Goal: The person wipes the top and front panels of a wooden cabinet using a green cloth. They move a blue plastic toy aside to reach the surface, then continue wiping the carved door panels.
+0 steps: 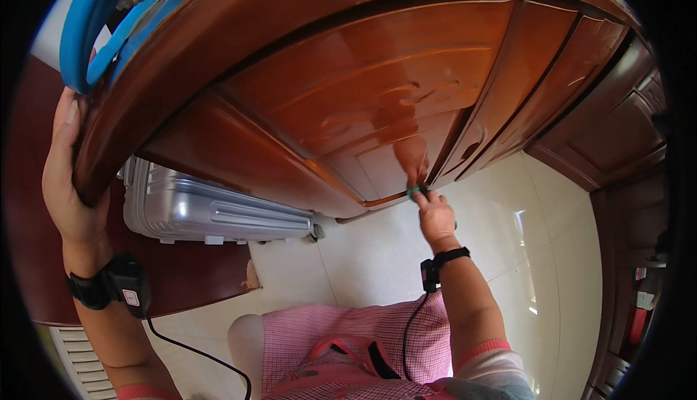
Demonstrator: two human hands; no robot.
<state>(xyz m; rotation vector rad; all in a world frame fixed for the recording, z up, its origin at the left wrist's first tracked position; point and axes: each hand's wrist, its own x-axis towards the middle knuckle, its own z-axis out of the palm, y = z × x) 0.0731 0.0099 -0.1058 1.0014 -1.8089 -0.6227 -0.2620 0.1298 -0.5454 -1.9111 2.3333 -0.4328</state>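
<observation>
A glossy reddish-brown wooden cabinet (348, 106) with carved panels fills the view before me. At the left, my left hand (71, 171) grips the end of its rounded top edge (152, 57), thumb uppermost. My right hand (436, 217) reaches low, at the bottom of the cabinet's front. Its fingers hold a small green and dark item (415, 192) against the lower edge of a panel; the hand covers most of it, so its kind is unclear. Both wrists wear black strapped devices with cables.
A silver hard-shell suitcase (218, 209) lies beside the cabinet, left of centre. A blue looped handle (76, 30) rises near my left hand. Dark wooden furniture (615, 133) lines the right side. Pale glossy tiles (370, 258) cover the floor. A white louvred panel (84, 359) stands at lower left.
</observation>
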